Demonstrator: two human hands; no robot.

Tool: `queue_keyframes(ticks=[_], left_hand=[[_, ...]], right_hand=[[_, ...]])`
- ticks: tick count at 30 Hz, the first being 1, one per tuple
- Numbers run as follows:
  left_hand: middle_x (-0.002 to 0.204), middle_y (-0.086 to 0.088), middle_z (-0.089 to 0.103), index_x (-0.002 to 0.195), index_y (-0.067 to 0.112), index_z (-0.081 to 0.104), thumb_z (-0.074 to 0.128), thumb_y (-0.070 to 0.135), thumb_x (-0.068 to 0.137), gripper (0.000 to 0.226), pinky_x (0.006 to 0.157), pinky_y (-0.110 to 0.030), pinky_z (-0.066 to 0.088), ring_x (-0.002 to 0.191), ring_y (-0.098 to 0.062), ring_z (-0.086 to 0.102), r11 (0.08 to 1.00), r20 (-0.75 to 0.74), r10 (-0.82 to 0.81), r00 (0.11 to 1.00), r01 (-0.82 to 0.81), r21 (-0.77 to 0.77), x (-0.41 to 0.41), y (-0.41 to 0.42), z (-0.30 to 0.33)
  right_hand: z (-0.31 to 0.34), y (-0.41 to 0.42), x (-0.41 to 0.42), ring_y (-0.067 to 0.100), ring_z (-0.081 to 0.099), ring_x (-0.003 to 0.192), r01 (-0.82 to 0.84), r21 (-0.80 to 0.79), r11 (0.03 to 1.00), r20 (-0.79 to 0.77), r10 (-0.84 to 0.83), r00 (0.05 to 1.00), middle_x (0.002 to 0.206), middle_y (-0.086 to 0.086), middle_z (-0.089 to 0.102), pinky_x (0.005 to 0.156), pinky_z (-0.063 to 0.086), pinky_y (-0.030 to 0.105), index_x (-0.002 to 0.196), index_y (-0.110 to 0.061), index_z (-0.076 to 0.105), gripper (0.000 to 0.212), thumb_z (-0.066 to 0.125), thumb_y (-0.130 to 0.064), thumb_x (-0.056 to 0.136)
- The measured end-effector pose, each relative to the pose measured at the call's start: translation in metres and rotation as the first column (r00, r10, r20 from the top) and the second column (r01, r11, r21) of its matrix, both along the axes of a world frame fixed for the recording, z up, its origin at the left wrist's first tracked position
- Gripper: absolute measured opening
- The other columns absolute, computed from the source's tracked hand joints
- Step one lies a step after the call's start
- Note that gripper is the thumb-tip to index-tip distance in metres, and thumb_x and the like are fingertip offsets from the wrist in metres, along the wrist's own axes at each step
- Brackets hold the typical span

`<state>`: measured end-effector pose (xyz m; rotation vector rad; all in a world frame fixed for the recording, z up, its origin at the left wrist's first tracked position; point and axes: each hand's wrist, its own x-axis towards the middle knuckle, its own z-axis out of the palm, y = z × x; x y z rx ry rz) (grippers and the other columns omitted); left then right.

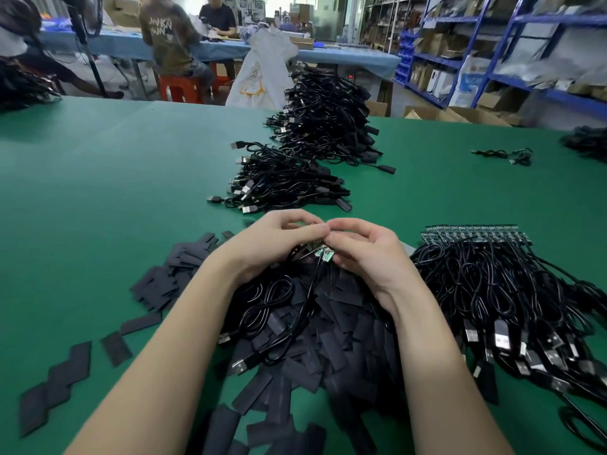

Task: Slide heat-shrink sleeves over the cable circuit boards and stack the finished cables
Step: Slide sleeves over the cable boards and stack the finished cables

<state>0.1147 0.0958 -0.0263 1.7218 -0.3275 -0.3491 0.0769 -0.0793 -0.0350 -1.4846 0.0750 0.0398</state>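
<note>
My left hand (266,244) and my right hand (368,254) meet over the middle of the green table (98,192), fingertips pinched together on a small green circuit board (323,256) at the end of a black cable (279,300). The cable loops down between my wrists, its USB plug (239,366) lying near my left forearm. Whether a sleeve sits on the board is hidden by my fingers. A heap of flat black heat-shrink sleeves (328,349) lies under my hands. Sleeved cables form two stacks (289,182) beyond my hands.
A bundle of unsleeved cables (499,290) with bare boards (473,234) lies at the right. Loose sleeves (59,385) scatter to the left. A single cable (505,156) lies far right. People sit at a blue table behind; shelves stand at the right.
</note>
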Motion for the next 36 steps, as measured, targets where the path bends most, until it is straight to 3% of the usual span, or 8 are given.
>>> queue_keyframes(ticks=[2,7,14,20,28,34,36], left_hand=[[0.08,-0.001,0.071,0.101,0.008,0.071,0.07,0.022,0.094,0.015,0.057,-0.016,0.05,0.063,-0.008,0.063,0.992,-0.09,-0.024,0.996,0.013,-0.123,-0.005,0.003,0.001],[0.077,-0.004,0.068,0.085,0.016,0.07,0.071,0.017,0.09,0.005,0.06,-0.022,0.054,0.063,-0.014,0.063,0.964,-0.145,-0.008,0.989,-0.032,-0.266,-0.002,0.012,0.005],[0.085,0.0,0.072,0.085,0.014,0.075,0.075,0.023,0.082,0.009,0.059,-0.018,0.051,0.071,-0.01,0.066,0.965,-0.157,-0.022,0.987,-0.021,-0.262,-0.003,0.018,0.008],[0.089,-0.002,0.073,0.088,0.015,0.079,0.075,0.027,0.079,0.015,0.058,-0.018,0.052,0.068,-0.008,0.066,0.961,-0.185,-0.061,0.981,0.008,-0.276,-0.005,0.02,0.013],[0.073,0.008,0.072,0.072,0.022,0.081,0.075,0.03,0.072,0.01,0.05,-0.013,0.048,0.057,-0.001,0.062,0.951,-0.255,-0.095,0.962,0.012,-0.309,-0.005,0.019,0.012],[0.076,0.002,0.073,0.072,0.015,0.081,0.082,0.025,0.074,0.01,0.055,-0.013,0.054,0.059,-0.004,0.067,0.897,-0.368,-0.171,0.914,-0.011,-0.442,-0.003,0.02,0.013],[0.076,0.005,0.071,0.073,0.019,0.08,0.082,0.028,0.076,0.01,0.055,-0.013,0.052,0.061,-0.003,0.064,0.922,-0.325,-0.16,0.932,0.023,-0.386,-0.001,0.024,0.015]], right_hand=[[0.001,0.003,0.0,0.005,0.072,0.08,-0.01,0.057,0.998,-0.024,0.011,1.0,0.091,0.001,0.079,0.066,0.054,0.016,0.097,-0.016,0.076,0.014,0.077,-0.008,0.086],[0.004,0.01,-0.001,0.009,0.071,0.072,0.005,0.137,0.991,-0.074,0.005,0.997,0.081,-0.001,0.076,0.065,0.055,0.016,0.099,-0.01,0.071,0.028,0.086,-0.015,0.077],[0.009,0.024,-0.003,0.008,0.07,0.064,0.019,0.161,0.987,-0.041,-0.013,0.999,0.072,-0.004,0.074,0.063,0.055,0.015,0.095,-0.01,0.071,0.025,0.086,-0.011,0.075],[0.012,0.024,-0.005,0.006,0.066,0.063,-0.077,0.327,0.942,-0.057,0.101,0.993,0.074,-0.002,0.073,0.065,0.056,0.017,0.062,-0.019,0.078,0.007,0.083,-0.014,0.064],[0.013,0.027,-0.004,0.009,0.062,0.066,-0.087,0.428,0.9,-0.058,0.123,0.991,0.08,0.005,0.07,0.063,0.056,0.019,0.081,-0.008,0.071,0.019,0.081,-0.01,0.065],[0.013,0.027,-0.009,0.01,0.068,0.07,-0.131,0.463,0.877,-0.027,0.162,0.986,0.083,0.006,0.074,0.063,0.056,0.019,0.083,-0.008,0.071,0.017,0.079,-0.009,0.069],[0.013,0.03,-0.011,0.011,0.069,0.071,-0.131,0.468,0.874,-0.032,0.166,0.986,0.085,0.006,0.075,0.063,0.056,0.019,0.084,-0.009,0.073,0.018,0.081,-0.011,0.069]])
